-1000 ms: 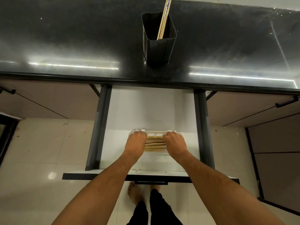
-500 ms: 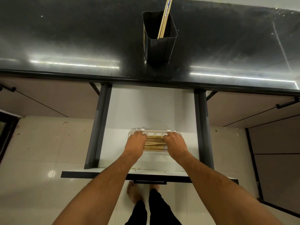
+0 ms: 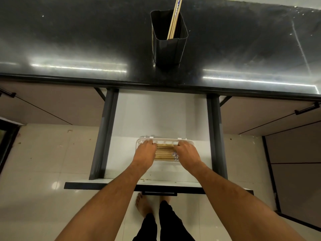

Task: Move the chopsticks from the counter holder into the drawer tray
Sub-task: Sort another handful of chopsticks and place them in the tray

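Observation:
A white tray [image 3: 165,140] lies in the open drawer [image 3: 156,115], with several wooden chopsticks [image 3: 165,152] side by side in it. My left hand [image 3: 145,152] covers their left ends and my right hand [image 3: 186,153] covers their right ends. Both hands are palm down, with the fingers curled over the bundle and reaching the tray's far rim. On the black counter [image 3: 69,40] stands a dark square holder [image 3: 167,49] with a few chopsticks [image 3: 174,20] leaning in it.
The drawer's dark side rails [image 3: 104,133] run on both sides of the tray. Closed cabinet fronts [image 3: 260,115] flank the drawer. Below are a pale tiled floor [image 3: 43,162] and my bare feet [image 3: 142,206].
Both hands stay on the ends of the chopsticks in the tray. Only the view has shifted slightly.

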Demonstrator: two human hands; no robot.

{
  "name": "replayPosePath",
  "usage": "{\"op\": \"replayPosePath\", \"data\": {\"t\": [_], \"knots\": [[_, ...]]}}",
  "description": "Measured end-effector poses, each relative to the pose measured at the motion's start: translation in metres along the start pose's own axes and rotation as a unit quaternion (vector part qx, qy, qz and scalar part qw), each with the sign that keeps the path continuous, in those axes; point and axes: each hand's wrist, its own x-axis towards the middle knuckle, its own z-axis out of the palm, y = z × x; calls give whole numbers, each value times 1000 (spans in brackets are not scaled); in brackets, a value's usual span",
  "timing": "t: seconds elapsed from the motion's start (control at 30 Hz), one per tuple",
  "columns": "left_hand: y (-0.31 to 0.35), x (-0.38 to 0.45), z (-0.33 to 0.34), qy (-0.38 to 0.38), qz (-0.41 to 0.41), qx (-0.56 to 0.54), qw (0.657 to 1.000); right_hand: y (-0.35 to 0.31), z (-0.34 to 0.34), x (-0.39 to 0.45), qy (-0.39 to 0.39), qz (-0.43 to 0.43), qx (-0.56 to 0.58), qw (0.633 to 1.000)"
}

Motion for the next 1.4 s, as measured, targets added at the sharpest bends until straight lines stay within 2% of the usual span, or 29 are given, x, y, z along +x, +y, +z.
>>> {"op": "replayPosePath", "data": {"t": [0.2, 0.43, 0.57, 0.63, 0.7, 0.77, 0.8, 0.9, 1.0, 1.07, 1.17, 1.4], "knots": [[-1, -1, -3, -3, 12, -12, 1000, 5, 0, 1, -2, -10, -10, 1000], [-4, -6, -8, 12, 9, -64, 998, 10, 5, -3, 12, 1, 75, 997], [-4, -12, -17, 104, 29, -102, 989, 16, 1, -11, 65, 28, 140, 988], [-4, -16, -23, 169, 45, -109, 979, 20, -2, -15, 129, 59, 181, 973], [-6, -18, -27, 229, 36, -136, 963, 23, -5, -17, 209, 124, 241, 940], [-10, -20, -30, 267, -18, -202, 942, 27, -9, -16, 258, 230, 313, 884], [-12, -21, -31, 273, -63, -241, 929, 28, -11, -14, 259, 291, 354, 851], [-18, -18, -28, 271, -220, -331, 877, 37, -10, -7, 209, 426, 433, 766], [-23, -12, -21, 208, -366, -386, 821, 43, -2, -5, 123, 503, 468, 716], [-25, -10, -17, 152, -420, -408, 796, 41, 1, -5, 82, 519, 477, 705], [-23, -9, -14, 108, -440, -438, 777, 34, 5, -8, 46, 494, 501, 709], [-15, -8, -14, 91, -443, -432, 781, 26, 7, -10, 87, 490, 481, 722]]}}
